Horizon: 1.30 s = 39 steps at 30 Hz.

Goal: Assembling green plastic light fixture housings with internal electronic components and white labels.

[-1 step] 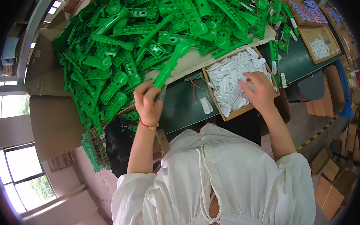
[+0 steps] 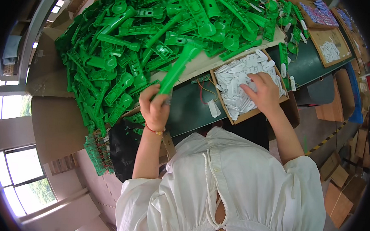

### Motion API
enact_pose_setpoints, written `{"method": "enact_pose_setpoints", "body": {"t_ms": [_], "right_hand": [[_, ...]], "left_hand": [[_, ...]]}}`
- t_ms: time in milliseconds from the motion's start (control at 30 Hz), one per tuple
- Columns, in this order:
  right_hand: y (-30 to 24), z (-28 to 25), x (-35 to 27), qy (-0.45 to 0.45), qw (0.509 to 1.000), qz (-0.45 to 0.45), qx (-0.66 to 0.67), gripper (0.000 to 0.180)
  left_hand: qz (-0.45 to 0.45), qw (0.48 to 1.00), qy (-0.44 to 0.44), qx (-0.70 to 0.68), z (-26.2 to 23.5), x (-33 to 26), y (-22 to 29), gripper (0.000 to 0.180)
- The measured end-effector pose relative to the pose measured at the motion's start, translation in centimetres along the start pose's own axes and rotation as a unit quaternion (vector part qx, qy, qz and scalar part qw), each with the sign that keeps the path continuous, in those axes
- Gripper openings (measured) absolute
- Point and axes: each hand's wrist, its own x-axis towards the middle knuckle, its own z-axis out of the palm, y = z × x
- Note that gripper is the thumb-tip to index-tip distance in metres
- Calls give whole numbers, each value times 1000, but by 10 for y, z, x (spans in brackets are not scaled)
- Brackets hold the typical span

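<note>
Housing of green plastic, long and broader at its far end, slants up and away from my left hand, which is clamped on its near end. It hangs in front of a great heap of similar green parts, with a strip of pale cardboard showing between the heap and the box. My right hand is over that box, thumb and forefinger spread apart above the small white pieces filling it; whether a fingertip touches one, I cannot tell. The box sits at the near edge of the dark green worktop. Just left of it lie a loose white piece and a red wire. Farther right, a shallow tray holds more small white parts. A red cord bracelet circles my left wrist.
</note>
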Motion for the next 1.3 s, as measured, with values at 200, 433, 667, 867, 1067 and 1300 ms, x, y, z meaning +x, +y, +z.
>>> {"method": "enact_pose_setpoints", "body": {"t_ms": [200,433,667,867,1067,1300], "right_hand": [[-2,27,5,-123,968,43,-215,19],[-3,13,11,-31,976,28,-216,32],[-17,-8,19,-129,957,199,168,44],[-100,-18,53,-47,985,-123,108,72],[-88,28,32,-268,934,-45,232,29],[-105,43,24,-312,884,151,312,39]], "left_hand": [[193,981,-8,-5,-31,3,15,31],[217,976,25,19,-40,-4,25,26],[234,972,7,-12,-48,-1,30,30],[162,979,-76,-103,-51,10,33,33],[-203,901,-83,-374,-31,19,40,84],[-532,461,-152,-694,6,-19,80,84]]}}
